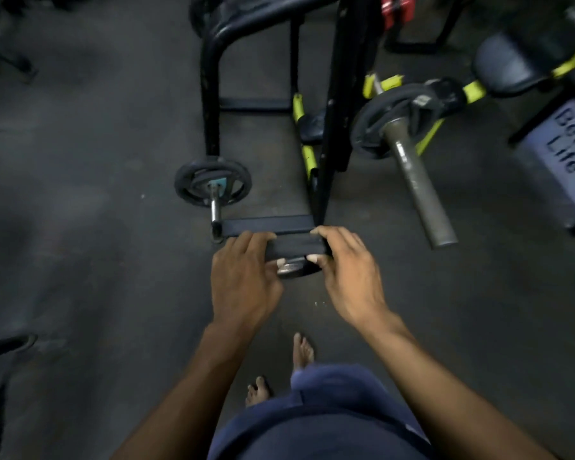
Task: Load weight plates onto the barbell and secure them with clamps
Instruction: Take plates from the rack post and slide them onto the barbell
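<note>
Hands, left (244, 280) and right (347, 273), grip weight plate (296, 252) edgewise.

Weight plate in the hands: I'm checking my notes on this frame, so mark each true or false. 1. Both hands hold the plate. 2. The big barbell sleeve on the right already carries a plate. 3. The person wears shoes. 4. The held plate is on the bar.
1. True: left hand and right hand grip the weight plate.
2. True: a dark plate sits on the barbell sleeve.
3. False: the feet are bare.
4. False: it is held clear of the bar.
</note>
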